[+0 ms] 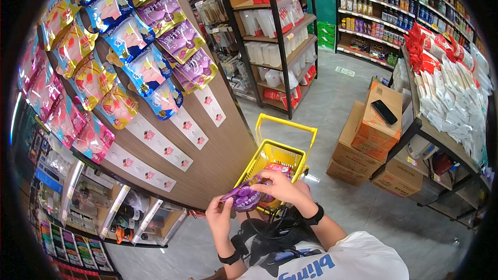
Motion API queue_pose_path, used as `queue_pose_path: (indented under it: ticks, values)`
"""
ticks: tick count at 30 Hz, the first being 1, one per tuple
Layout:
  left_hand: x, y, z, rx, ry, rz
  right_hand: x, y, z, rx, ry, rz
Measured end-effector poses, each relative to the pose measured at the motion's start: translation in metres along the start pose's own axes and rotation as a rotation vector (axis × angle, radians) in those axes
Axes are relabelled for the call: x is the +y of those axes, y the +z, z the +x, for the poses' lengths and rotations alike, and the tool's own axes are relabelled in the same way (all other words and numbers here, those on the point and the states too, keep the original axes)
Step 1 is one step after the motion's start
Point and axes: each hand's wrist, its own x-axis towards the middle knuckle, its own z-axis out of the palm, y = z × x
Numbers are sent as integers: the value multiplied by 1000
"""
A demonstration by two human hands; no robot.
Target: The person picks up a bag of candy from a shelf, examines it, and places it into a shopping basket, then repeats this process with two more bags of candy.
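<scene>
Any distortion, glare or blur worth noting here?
Head view: fisheye stretch bends the wall shelves, and corners fall to black; head view: white glints on the hanging bags; head view: left hand, right hand and purple bag look reasonably clear.

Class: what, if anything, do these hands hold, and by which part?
A purple snack packet: left hand grips its left edge, right hand its right side.

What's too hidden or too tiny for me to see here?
All in the head view:
- Back of the purple bag: faces away from us.
- Part of its front: covered by the right hand.
- Bottom of the yellow basket: hidden by things inside it and the bag.
- Inside the top cardboard box: its sides block it.
- Words on the far bottles: too small.
</scene>
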Motion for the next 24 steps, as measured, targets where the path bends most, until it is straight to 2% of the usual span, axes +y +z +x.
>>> queue_pose_path:
  ticks: [3,9,14,17,20,24]
  values:
    - [-3,0,1,1,28,3,12,3,1,55,-57,75]
    - [-2,-1,1,3,12,4,5,-2,1,24,-64,-63]
    - [0,-2,1,-17,-11,-15,-1,-2,-1,44,-55,-59]
    - [2,0,2,-52,74,17,-3,-1,-2,44,-62,-19]
    - [5,1,0,-56,-73,53,1,0,-1,42,-92,-20]
    - [5,2,1,-33,-64,45,0,1,0,33,-96,-3]
